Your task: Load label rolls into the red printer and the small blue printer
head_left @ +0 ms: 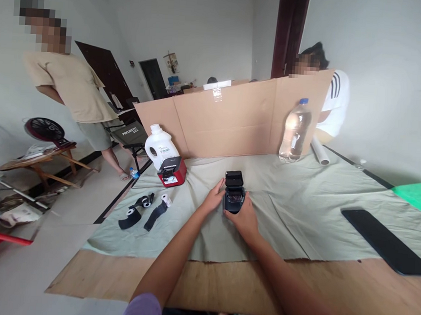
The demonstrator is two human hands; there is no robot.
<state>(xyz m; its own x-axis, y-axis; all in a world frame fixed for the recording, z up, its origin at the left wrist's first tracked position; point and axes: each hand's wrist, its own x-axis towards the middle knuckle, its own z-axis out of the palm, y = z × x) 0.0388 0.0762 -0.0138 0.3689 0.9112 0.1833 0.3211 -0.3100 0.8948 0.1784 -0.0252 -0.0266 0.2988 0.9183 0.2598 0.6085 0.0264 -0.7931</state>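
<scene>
A small black portable printer (234,204) sits on the green cloth with its lid (234,178) flipped up, so the compartment inside shows. My left hand (214,196) is against its left side, fingers pointing up along the edge. Around its right side and front corner curls my right hand (246,217), thumb at the front. To the left lie paper rolls with dark strips trailing from them: one roll (165,201) with its strip toward me, and others (131,212) beside it. What the compartment holds is too small to make out.
A red-and-black boxy device (173,171) stands before a white jug (160,146). Cardboard (227,123) walls the table's back, with a water bottle (295,129) and a white tube (319,151) at right. A dark flat slab (387,239) lies right. Two people are beyond.
</scene>
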